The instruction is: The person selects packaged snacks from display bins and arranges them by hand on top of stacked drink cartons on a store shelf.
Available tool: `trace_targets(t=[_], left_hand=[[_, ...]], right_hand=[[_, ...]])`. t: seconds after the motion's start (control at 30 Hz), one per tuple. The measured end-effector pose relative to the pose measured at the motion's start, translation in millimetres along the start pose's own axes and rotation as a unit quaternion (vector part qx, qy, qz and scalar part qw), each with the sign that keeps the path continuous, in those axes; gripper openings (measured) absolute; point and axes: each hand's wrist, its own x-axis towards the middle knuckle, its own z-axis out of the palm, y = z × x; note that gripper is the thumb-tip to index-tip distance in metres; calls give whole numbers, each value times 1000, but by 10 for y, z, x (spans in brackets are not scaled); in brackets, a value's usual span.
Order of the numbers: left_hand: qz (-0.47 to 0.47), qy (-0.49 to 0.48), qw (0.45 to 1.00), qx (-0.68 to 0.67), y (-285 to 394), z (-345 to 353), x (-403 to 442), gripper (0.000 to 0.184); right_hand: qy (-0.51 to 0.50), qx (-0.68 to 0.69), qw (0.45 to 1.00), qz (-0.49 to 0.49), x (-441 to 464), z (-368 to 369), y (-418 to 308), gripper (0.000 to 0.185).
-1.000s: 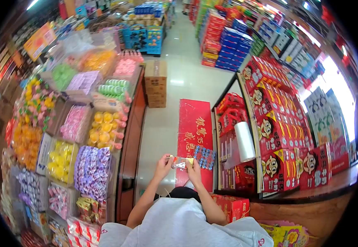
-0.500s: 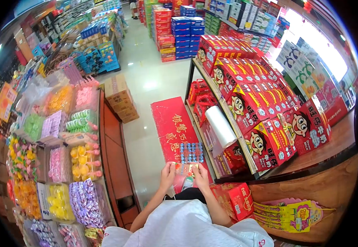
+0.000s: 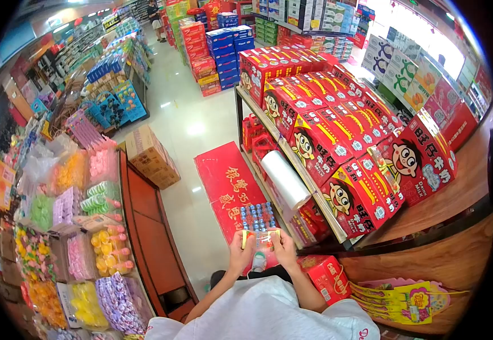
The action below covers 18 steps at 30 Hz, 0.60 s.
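Between my two hands a small, partly see-through packet (image 3: 262, 240) with yellow edges is stretched out in front of my body. My left hand (image 3: 239, 250) pinches its left end, and my right hand (image 3: 284, 249) grips the right end with the thumb on top. What the packet contains is too small to make out. Just beyond it, a shrink-wrapped pack of blue-topped cans (image 3: 256, 215) rests on a flat red printed carton (image 3: 223, 181).
Red milk cartons (image 3: 331, 127) are stacked on the shelf to the right, beside a white plastic roll (image 3: 285, 179). Bins of wrapped sweets (image 3: 110, 249) line the left. A cardboard box (image 3: 151, 156) stands on the floor. A person (image 3: 155, 21) is far down the aisle.
My view has turned, so the shelves and aisle sit differently in it. Both hands still hold the packet, which now looks tilted and shows more of its see-through part.
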Motion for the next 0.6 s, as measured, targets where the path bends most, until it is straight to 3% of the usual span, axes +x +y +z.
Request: trace_targets(t=[0.17, 0.27, 0.4, 0.5, 0.6], left_hand=[[27, 3, 997, 70, -294, -60, 115, 21], [-25, -47, 997, 58, -97, -40, 113, 24], [-52, -126, 990, 42, 52, 218, 255, 29], [-45, -184, 980, 66, 47, 496, 517, 33], [40, -269, 957, 104, 23, 1025, 878, 35]], right_hand=[[10, 106, 994, 18, 51, 76, -68, 25], [24, 62, 998, 2, 23, 14, -162, 24], [122, 15, 992, -36, 58, -148, -162, 25], [192, 10, 980, -60, 114, -387, -229, 39], [297, -10, 949, -101, 215, -763, -252, 53]])
